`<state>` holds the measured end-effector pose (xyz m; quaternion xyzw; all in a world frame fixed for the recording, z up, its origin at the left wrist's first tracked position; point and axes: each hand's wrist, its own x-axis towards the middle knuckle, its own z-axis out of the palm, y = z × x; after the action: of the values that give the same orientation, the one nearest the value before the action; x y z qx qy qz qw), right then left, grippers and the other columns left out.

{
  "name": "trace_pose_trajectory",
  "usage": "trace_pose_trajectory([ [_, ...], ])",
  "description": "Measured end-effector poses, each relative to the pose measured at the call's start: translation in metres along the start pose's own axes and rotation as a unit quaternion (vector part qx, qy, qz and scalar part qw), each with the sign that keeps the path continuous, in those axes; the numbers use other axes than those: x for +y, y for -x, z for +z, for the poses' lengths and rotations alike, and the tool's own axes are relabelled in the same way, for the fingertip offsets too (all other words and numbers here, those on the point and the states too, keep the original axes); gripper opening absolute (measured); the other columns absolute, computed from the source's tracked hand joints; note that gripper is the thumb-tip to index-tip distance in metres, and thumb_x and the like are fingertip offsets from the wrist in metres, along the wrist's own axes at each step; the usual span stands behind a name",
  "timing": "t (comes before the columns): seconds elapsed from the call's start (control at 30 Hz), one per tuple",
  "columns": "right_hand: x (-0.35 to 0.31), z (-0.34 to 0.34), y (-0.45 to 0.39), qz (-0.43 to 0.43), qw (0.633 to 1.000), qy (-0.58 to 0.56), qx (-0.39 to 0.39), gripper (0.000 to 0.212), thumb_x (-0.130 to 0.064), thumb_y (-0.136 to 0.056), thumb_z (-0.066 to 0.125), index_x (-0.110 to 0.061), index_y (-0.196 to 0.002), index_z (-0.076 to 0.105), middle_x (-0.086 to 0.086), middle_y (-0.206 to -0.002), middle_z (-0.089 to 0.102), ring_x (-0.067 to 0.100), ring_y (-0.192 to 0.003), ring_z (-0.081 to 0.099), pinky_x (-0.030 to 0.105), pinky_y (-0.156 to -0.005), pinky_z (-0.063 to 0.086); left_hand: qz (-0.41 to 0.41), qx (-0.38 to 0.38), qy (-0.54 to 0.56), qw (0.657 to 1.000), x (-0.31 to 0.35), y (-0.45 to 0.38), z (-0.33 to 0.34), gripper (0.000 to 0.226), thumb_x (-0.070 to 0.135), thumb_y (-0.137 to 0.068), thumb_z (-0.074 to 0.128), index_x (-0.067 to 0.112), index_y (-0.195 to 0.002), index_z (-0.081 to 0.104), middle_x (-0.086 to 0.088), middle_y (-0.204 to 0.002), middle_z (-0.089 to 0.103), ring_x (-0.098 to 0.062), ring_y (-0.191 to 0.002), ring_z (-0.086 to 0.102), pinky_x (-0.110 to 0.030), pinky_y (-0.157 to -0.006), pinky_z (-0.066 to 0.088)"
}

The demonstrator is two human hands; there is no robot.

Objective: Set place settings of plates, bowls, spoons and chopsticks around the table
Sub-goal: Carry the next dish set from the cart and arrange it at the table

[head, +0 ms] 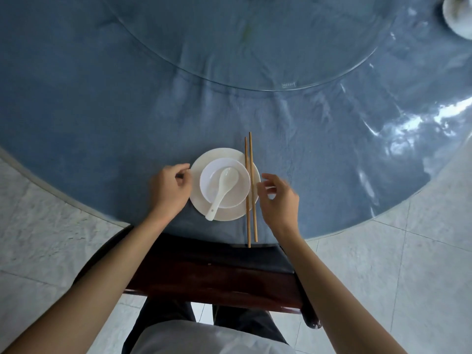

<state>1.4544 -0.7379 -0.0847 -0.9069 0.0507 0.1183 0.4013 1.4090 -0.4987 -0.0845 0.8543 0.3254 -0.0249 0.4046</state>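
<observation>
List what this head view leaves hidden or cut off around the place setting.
- White object at top right: cut off by the frame edge, unidentifiable.
- Glass turntable: far part beyond the top edge.
- Other place settings: outside the frame.
- Left hand fingertips: curled under, contact with the plate unclear.
- Chair seat: hidden under the table.

Both hands — left (pixel 171 186) loosely curled, right (pixel 279 198) half-open — empty, forearms outstretched.
</observation>
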Motion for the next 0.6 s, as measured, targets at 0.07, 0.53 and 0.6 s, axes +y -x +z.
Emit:
trace_pose_trajectory([
  [0.07, -0.003, 0.004, 0.008, -0.033, 0.999, 0.015, -0.019, 0.025, -0.028, -0.098, 0.067, -0.022, -0.121, 0.073, -0.002, -0.112, 0.070, 0.009, -0.088, 0.067, 0.027, -0.075, 0.059, -0.011, -0.034, 0.066, 0.997, 0.004, 0.007, 0.001, 0.028, 0.019, -0.100, 0.060, 0.012, -0.124, 0.073, -0.008, -0.114, 0.076, -0.020, -0.087, 0.073, -0.028, -0.078, 0.052],
  [0.53, -0.002, 0.024, 0.030, -0.015, 1.000, 0.009, -0.016, 0.026, -0.017, -0.093, 0.072, -0.020, -0.119, 0.075, -0.002, -0.107, 0.068, 0.010, -0.082, 0.066, 0.036, -0.081, 0.063, -0.080, -0.061, 0.234, 0.967, 0.004, 0.016, 0.002, 0.038, 0.003, -0.093, 0.060, 0.038, -0.094, 0.075, 0.012, -0.089, 0.078, -0.016, -0.089, 0.076, -0.028, -0.070, 0.065],
  [0.6, -0.003, 0.024, 0.030, -0.016, 1.000, 0.022, -0.011, 0.024, -0.018, -0.093, 0.073, -0.020, -0.117, 0.075, -0.001, -0.106, 0.068, 0.006, -0.077, 0.063, 0.036, -0.080, 0.061, -0.091, -0.065, 0.236, 0.965, 0.004, 0.015, 0.002, 0.042, 0.004, -0.092, 0.059, 0.043, -0.086, 0.074, 0.016, -0.085, 0.078, -0.012, -0.086, 0.076, -0.028, -0.070, 0.064],
])
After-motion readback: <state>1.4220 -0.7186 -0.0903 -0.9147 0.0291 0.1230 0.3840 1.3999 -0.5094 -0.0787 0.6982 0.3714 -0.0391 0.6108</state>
